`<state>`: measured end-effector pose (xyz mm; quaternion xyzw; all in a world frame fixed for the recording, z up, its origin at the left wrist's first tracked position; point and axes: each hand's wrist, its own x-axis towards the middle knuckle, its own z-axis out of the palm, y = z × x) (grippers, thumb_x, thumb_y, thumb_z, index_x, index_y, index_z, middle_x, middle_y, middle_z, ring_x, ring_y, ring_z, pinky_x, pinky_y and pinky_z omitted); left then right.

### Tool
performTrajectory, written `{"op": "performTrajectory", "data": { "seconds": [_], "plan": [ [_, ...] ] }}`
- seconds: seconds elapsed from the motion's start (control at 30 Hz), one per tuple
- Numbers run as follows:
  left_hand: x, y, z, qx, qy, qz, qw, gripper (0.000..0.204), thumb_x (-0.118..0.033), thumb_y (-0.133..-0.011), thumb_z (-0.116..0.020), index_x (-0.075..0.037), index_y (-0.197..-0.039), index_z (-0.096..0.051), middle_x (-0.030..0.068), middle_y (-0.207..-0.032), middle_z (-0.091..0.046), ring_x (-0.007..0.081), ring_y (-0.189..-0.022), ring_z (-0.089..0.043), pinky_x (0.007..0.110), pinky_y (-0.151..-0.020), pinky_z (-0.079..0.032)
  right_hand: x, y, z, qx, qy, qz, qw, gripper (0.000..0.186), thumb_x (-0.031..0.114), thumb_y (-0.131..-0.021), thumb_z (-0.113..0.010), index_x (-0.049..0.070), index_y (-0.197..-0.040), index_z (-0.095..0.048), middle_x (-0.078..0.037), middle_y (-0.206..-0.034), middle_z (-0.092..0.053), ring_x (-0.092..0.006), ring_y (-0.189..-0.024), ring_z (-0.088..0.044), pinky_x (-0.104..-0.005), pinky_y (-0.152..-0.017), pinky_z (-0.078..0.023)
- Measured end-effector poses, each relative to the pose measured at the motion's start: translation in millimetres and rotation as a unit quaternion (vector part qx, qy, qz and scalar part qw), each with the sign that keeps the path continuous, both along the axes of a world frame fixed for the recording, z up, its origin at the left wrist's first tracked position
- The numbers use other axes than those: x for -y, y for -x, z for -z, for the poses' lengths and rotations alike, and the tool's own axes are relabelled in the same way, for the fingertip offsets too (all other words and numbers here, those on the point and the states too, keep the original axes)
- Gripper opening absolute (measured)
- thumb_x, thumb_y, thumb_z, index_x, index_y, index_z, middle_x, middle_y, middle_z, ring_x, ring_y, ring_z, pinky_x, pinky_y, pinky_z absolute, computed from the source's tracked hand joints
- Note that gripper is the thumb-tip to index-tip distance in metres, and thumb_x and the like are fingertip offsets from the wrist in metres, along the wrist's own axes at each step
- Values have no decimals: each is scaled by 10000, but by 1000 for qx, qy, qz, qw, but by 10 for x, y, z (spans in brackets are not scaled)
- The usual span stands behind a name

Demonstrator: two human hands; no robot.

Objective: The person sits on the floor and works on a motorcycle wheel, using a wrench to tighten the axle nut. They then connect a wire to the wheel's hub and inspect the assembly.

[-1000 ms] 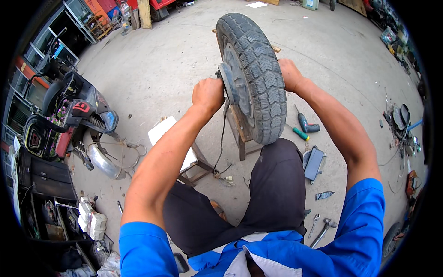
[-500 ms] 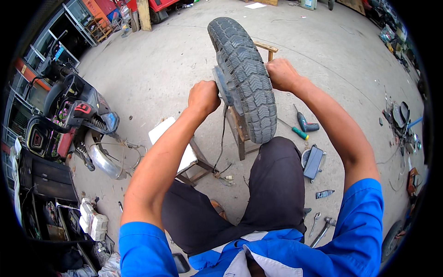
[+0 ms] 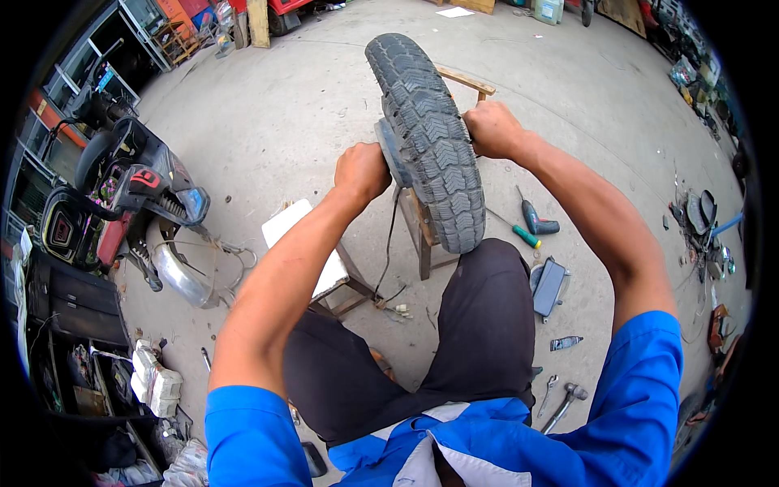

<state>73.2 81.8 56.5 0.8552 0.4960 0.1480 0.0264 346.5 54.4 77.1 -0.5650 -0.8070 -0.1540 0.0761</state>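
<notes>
A scooter-sized wheel with a black treaded tire (image 3: pixel 442 154) stands upright between my arms, leaning a little to the left at its top. My left hand (image 3: pixel 362 172) is closed at the hub (image 3: pixel 392 152) on the wheel's left side. On the opposite side my right hand (image 3: pixel 492 130) makes a fist against the wheel's middle. The tire and my own knuckles hide what the fingers wrap round. A dark cable (image 3: pixel 389 235) hangs from the hub toward the floor. The tire's lower end is close to my right knee (image 3: pixel 491 264). Partly behind it stands a wooden stool (image 3: pixel 425 252).
A white-topped stool (image 3: pixel 329 272) stands left of my knees. Right of them lie a drill (image 3: pixel 537 218), a green-handled screwdriver (image 3: pixel 527 237), a blue-grey box (image 3: pixel 550 288), a tube (image 3: pixel 565 343), a wrench (image 3: pixel 549 390) and a hammer (image 3: pixel 572 396). A partly dismantled scooter (image 3: pixel 138 195) is at left.
The view has shifted slightly. The wheel and both hands stay in nearly the same place, and both hands keep their hold.
</notes>
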Motion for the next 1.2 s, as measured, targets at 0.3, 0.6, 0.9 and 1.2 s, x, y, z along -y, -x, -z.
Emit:
{"op": "performTrajectory", "data": {
  "seconds": [0.3, 0.6, 0.9, 1.2],
  "plan": [
    [-103, 32, 48, -8, 28, 25, 999, 152, -44, -763, -636, -5, -873, -734, 250, -945, -707, 433, -897, -684, 497, -795, -560, 1, -6, -29, -10, 11, -15, 1000, 96, 73, -654, -648, 2, -711, -681, -217, -766, -689, -384, -793, -681, -466, -731, -555],
    [-70, 94, 43, 17, 54, 30, 998, 163, -61, -723, -645, 42, -836, -704, 287, -882, -686, 442, -890, -676, 489, -781, -553, 64, 20, -12, -47, -3, -40, 998, 99, 78, -669, -646, 17, -746, -660, -192, -706, -664, -402, -756, -661, -502, -693, -522],
    [36, 85, 41, 153, 91, 40, 983, 204, -110, -724, -663, 66, -826, -675, 287, -821, -670, 423, -808, -667, 458, -738, -524, 199, -110, -180, -194, -64, -18, 979, 472, 102, -780, -618, -50, -1226, -598, -270, -1164, -643, -400, -1053, -632, -446, -935, -498],
    [34, 176, 78, 151, 88, 44, 984, 211, -102, -761, -667, 80, -864, -650, 268, -772, -661, 368, -713, -654, 429, -689, -506, 623, 1179, -1097, -267, -143, -3, 953, 849, 582, -875, -618, -30, -1445, -473, -320, -1398, -501, -432, -1267, -555, -429, -1060, -461]
  ]
}}
